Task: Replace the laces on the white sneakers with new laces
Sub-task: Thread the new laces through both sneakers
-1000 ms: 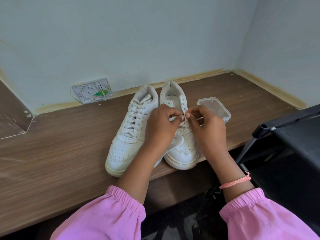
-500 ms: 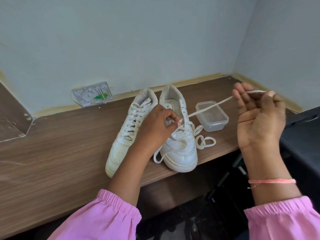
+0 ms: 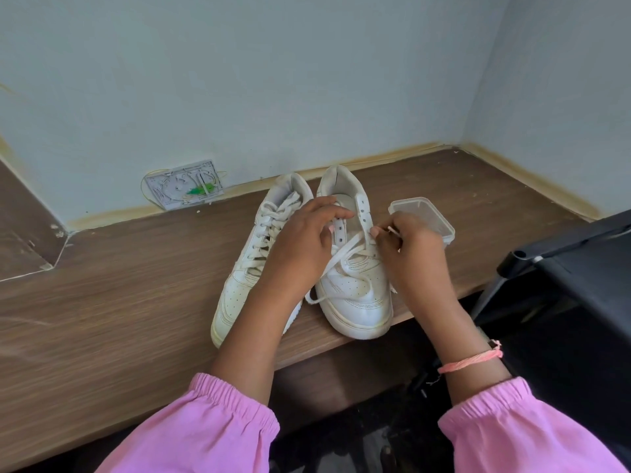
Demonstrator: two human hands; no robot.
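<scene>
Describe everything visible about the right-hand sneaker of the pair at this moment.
The right sneaker is a white, leather-looking low-top with a scuffed, yellowed sole, upright on the wooden desk, toe at the near edge. Its upper eyelets are empty; a loosened white lace crosses lower down. The left hand rests on its tongue; the right hand pinches a lace end.

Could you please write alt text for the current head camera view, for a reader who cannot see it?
A person's two hands work the lace out of the right white sneaker on a wooden desk: the left hand holds the shoe's eyelet strip while the right hand pinches the lace end. The left sneaker beside it is fully laced; a clear plastic container sits behind the right hand.
</scene>
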